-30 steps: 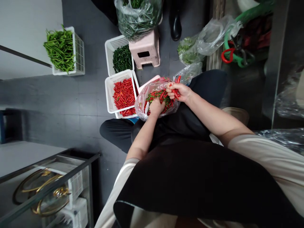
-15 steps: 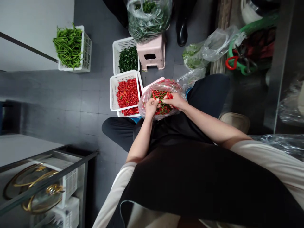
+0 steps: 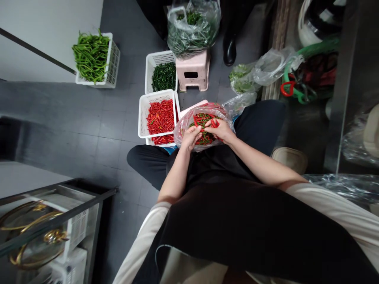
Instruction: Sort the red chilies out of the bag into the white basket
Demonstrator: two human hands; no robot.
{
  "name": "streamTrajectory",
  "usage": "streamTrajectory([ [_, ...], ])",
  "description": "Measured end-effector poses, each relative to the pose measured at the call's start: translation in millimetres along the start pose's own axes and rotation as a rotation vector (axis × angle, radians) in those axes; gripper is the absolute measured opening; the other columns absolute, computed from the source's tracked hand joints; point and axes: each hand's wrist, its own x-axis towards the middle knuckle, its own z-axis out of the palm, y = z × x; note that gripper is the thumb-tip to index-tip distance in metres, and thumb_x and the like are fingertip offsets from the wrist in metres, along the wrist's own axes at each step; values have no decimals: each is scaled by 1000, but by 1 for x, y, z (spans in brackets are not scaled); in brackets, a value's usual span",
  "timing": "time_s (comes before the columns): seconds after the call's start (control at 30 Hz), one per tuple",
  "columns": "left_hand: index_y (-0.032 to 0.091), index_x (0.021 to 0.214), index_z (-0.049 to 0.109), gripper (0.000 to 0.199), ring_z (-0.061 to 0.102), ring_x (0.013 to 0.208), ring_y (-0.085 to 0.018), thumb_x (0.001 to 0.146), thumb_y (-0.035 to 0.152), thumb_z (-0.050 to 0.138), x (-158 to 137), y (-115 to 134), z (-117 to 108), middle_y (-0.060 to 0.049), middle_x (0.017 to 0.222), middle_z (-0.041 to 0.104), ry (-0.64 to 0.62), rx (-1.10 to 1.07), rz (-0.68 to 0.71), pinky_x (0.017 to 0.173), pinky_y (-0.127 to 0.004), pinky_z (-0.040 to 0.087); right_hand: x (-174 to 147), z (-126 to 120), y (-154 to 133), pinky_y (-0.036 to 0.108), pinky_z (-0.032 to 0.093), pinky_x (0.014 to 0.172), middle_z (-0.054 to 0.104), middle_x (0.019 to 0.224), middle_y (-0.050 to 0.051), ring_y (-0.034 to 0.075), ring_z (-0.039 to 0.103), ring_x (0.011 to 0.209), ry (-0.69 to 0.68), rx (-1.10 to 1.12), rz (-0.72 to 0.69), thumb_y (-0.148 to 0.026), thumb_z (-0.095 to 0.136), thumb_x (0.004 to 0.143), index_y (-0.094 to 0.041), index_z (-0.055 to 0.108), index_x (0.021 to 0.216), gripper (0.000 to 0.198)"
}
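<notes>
Grey floor tiles point(image 3: 109, 126) noted around a white basket point(image 3: 142, 118). Just beyond the basket's right edge, a clear plastic bag point(image 3: 179, 135) is filled with stemmed chillies point(image 3: 206, 139). One chilli point(image 3: 195, 120) appears pinched in the grip of the left hand point(image 3: 192, 138), over the bag's middle; several loose chillies point(image 3: 215, 123) are gripped by the right hand point(image 3: 222, 131), toward the bag's right edge. Stem picking is judged in hand; a firm fingertip pinch at the stem is called for next.
</notes>
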Motion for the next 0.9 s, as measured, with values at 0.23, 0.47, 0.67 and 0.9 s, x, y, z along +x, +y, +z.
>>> streamTrajectory([
  [0.23, 12, 78, 61, 20, 56, 58, -2, 74, 29, 72, 0, -2, -1, 1, 67, 62, -90, -71, 10, 61, -14, 47, -1, -1, -8, 20, 27, 39, 44, 46, -8, 6, 34, 39, -9, 67, 15, -42, 72, 66, -18, 53, 71, 31],
  [0.47, 12, 71, 62, 30, 41, 46, -2, 71, 41, 70, 2, -8, -10, 5, 56, 52, -169, 236, 133, 49, -17, 32, 9, -6, -7, 18, 27, 34, 57, 59, -2, 4, 35, 38, -58, 222, 220, -34, 73, 65, -18, 52, 73, 28],
  [0.67, 14, 60, 62, 31, 43, 54, -9, 80, 38, 57, 0, -1, -7, 3, 53, 50, -135, 732, 453, 57, -22, 35, 22, 5, -7, 19, 29, 32, 49, 49, -4, 6, 36, 38, -47, 113, 171, -37, 78, 63, -19, 53, 68, 31],
  [0.9, 20, 80, 69, 26, 59, 83, -16, 86, 29, 45, -7, 1, -8, -4, 86, 67, -309, 939, 662, 83, -26, 43, 19, -2, -20, 19, 25, 29, 45, 48, -3, 6, 32, 37, -174, 242, 419, -38, 72, 69, -19, 50, 64, 29],
])
